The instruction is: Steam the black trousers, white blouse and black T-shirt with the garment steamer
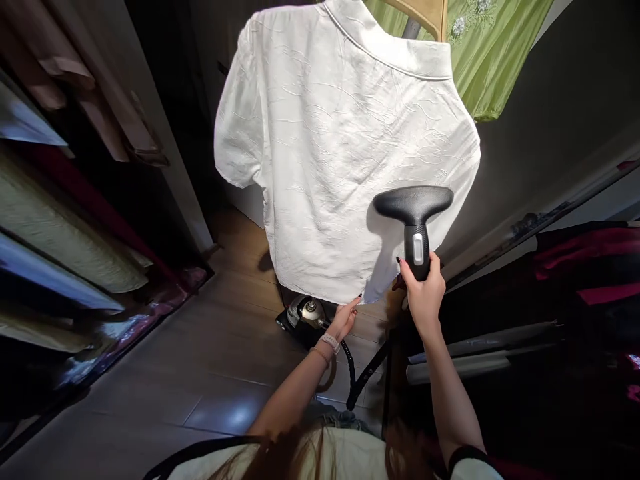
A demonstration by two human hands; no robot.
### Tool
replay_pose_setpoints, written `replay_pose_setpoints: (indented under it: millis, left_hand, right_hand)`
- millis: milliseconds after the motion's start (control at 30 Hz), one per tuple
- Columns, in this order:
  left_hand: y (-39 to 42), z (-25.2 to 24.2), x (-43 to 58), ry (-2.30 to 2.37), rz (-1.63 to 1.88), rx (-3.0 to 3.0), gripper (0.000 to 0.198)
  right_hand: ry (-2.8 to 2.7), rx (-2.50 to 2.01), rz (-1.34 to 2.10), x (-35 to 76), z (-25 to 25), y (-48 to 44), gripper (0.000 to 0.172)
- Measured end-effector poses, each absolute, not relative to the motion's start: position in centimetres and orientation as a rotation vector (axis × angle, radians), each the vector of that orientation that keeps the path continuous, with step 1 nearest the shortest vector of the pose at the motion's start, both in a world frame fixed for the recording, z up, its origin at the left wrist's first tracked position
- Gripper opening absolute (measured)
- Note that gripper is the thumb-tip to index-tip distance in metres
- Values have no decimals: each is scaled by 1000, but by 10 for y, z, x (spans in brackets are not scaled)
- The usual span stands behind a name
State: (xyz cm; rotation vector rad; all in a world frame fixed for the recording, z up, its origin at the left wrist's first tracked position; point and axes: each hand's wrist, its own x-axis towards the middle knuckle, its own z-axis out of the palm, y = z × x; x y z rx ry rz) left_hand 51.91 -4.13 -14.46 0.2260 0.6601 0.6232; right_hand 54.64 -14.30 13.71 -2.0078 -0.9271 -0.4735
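A white short-sleeved shirt (320, 147) hangs in front of me, its surface creased. My right hand (425, 290) is wrapped round the handle of a black garment steamer head (414, 207). The wide steamer head lies over the lower right part of the shirt; whether it touches the cloth I cannot tell. At the bottom hem, my left hand (344, 320) pinches the edge of the shirt between thumb and fingers. Part of that grip is hidden by the cloth.
The steamer base (307, 312) stands on the tiled floor below the shirt, with a black hose (356, 387) near my body. Behind hangs a green garment (493, 60) beside a wooden hanger (425, 12). Clothes racks line both sides.
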Motion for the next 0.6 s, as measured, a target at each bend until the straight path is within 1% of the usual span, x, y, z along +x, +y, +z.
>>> replay_pose_setpoints:
  millis: [100, 200, 267, 400, 433, 600]
  left_hand:
    - [-49, -147, 524, 663, 654, 210, 24]
    - [-57, -148, 526, 631, 647, 205, 24]
    - [-59, -148, 524, 595, 627, 214, 21]
    - [-60, -145, 515, 541, 535, 260, 9]
    - [-60, -145, 512, 534, 499, 277, 8]
    - [-57, -145, 500, 540, 314, 373, 17]
  right_hand:
    - [-948, -1929, -462, 550, 146, -126, 61]
    - [-1016, -1865, -469, 549, 155, -104, 60]
    - [-1054, -1836, -482, 545, 160, -88, 58]
    - [-1016, -1784, -472, 536, 165, -58, 56]
    - [-986, -1782, -461, 535, 165, -52, 56]
    - [-783, -1757, -366, 529, 160, -28, 54]
